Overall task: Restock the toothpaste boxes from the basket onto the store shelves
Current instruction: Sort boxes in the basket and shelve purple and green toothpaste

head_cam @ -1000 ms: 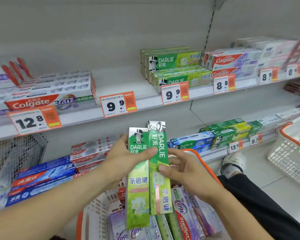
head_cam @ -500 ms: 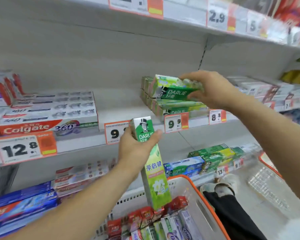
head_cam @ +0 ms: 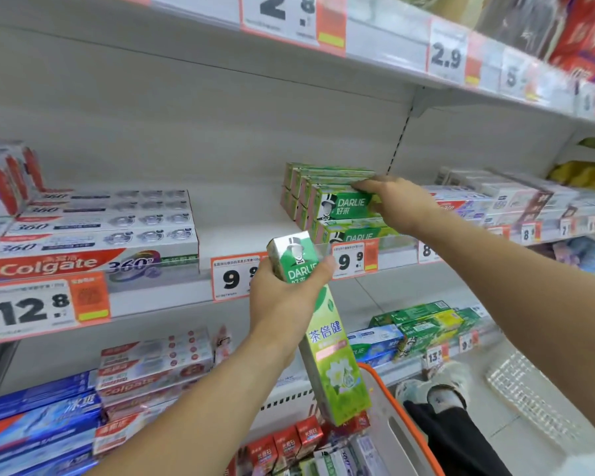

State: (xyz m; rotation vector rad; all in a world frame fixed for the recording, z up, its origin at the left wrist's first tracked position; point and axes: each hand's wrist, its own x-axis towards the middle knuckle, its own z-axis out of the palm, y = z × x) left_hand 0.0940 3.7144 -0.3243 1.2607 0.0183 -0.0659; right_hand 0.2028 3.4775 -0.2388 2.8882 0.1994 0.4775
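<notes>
"DARLIE" on held box [head_cam: 323, 324]

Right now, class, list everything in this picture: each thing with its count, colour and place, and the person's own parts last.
Darlie boxes on shelf: a stack, exact count unclear, green; middle shelf, centre.
Darlie box in hand: one, green; upright below that shelf, above the basket.
Colgate 360 boxes: a stack, white and red; middle shelf, left.
Price tags: several, white and orange; along shelf edges.
Blue boxes: several; lower shelf, left.
Basket: one, white with orange rim; bottom centre, holding more boxes.
Left hand: grips the upright Darlie box.
Right hand: rests on the top front box of the shelf stack.
</notes>
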